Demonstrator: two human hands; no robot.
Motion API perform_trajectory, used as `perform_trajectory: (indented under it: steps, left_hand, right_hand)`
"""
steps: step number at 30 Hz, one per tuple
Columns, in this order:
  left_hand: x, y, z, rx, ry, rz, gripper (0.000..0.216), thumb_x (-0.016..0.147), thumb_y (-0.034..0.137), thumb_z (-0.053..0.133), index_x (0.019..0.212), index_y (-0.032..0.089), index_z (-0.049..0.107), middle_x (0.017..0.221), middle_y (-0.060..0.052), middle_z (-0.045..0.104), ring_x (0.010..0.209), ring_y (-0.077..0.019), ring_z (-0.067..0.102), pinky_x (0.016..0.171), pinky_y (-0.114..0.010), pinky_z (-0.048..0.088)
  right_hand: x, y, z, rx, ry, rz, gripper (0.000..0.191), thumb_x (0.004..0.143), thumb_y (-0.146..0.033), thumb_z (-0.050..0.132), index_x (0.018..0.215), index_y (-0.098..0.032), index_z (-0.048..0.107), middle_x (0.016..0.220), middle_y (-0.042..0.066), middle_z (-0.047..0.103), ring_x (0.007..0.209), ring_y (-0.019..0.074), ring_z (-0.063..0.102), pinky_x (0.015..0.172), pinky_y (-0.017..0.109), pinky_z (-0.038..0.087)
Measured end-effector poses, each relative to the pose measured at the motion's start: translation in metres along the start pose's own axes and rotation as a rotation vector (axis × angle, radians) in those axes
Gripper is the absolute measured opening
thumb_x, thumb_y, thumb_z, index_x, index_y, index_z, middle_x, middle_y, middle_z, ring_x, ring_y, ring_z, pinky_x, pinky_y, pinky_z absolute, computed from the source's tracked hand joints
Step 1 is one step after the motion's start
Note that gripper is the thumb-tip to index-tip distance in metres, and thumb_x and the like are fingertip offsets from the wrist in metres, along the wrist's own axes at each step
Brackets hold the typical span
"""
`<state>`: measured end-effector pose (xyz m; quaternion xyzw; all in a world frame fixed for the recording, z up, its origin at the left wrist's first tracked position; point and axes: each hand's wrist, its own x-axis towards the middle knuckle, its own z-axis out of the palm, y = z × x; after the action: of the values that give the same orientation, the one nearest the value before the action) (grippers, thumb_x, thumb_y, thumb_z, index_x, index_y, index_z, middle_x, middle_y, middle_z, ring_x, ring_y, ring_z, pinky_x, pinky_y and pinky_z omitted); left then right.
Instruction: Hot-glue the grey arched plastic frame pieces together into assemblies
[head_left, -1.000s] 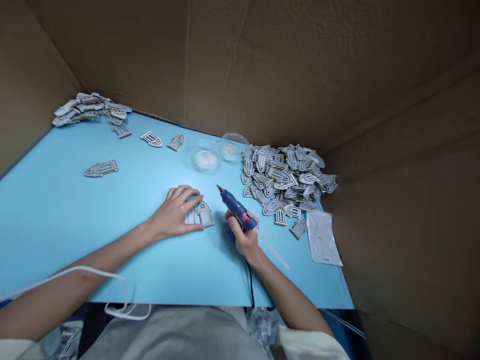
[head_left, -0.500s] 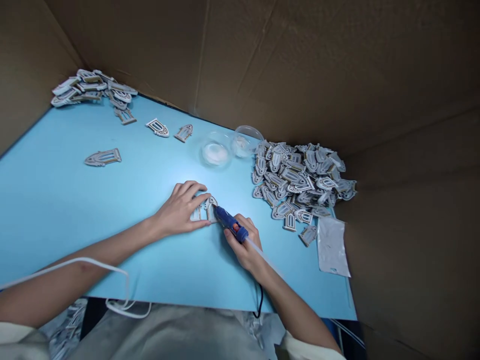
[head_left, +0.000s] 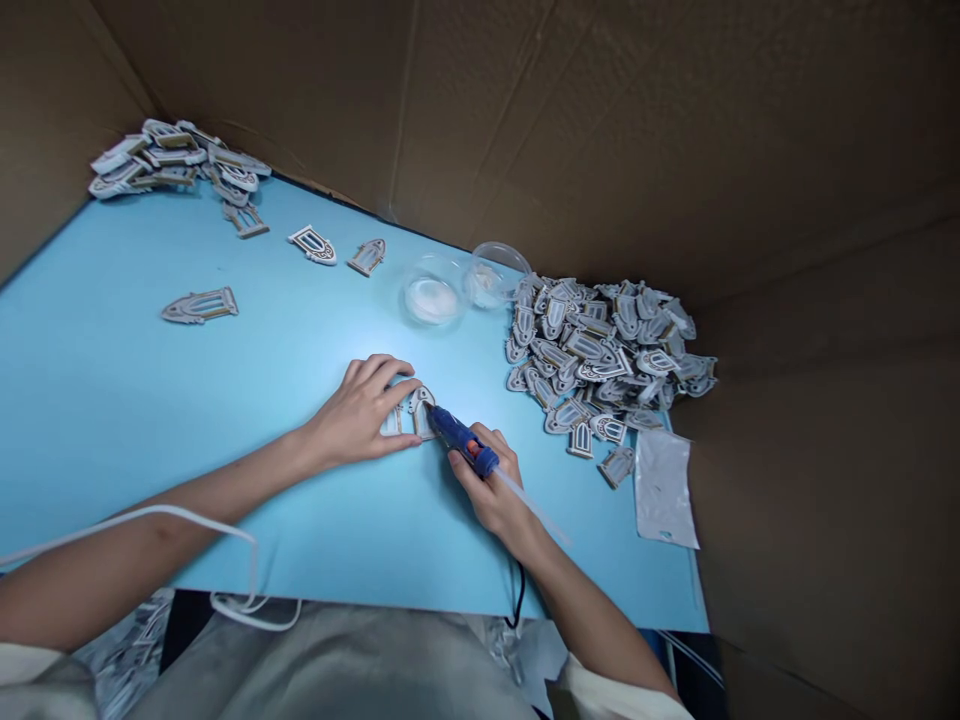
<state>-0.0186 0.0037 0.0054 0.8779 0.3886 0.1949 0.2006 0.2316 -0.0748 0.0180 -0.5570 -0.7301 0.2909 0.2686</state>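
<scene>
Grey-and-white arch piece (head_left: 421,408) lies flat on the blue worktop (head_left: 112,400), roughly midway along it and nearer the front edge than the back.

Left hand (head_left: 360,412) covers the piece's left part. Its fingers are spread and pressing down, so it pins the piece rather than gripping it.

Right hand (head_left: 491,490) is closed round the handle of a blue glue gun (head_left: 456,436). The nozzle is down at the piece's right side; touching or just off, cannot tell. A clear glue stick (head_left: 534,508) juts from the gun's back.

Risks, as judged:
- The nozzle sits just beside the left fingertips, so a slip of either hand could burn a finger or smear glue onto the worktop.
- The piece looks light and could skid if the pressing hand lets up.
- The black cord (head_left: 517,598) drops over the front edge, and a snag there would jerk the gun.

A heap of like pieces (head_left: 607,345) lies toward the right edge, and two clear dishes (head_left: 431,298) sit near the back edge.
</scene>
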Motion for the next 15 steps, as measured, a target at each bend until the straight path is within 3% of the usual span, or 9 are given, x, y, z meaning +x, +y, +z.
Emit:
perform_trajectory:
  steps: [15]
  left_hand:
    - [0.0004,0.0000,0.0012,0.008,0.003,0.005,0.064,0.090,0.057,0.080,0.139,0.019,0.063,0.141,-0.018,0.063,0.132,-0.0395,0.052,0.104,-0.053,0.044]
  right_hand:
    - [0.0010,-0.0013,0.0013,-0.013,-0.008,0.009,0.033,0.104,-0.033,0.051,0.075,-0.025,0.035,0.073,-0.001,0.048,0.068,0.0196,0.046,0.069,0.036,0.033]
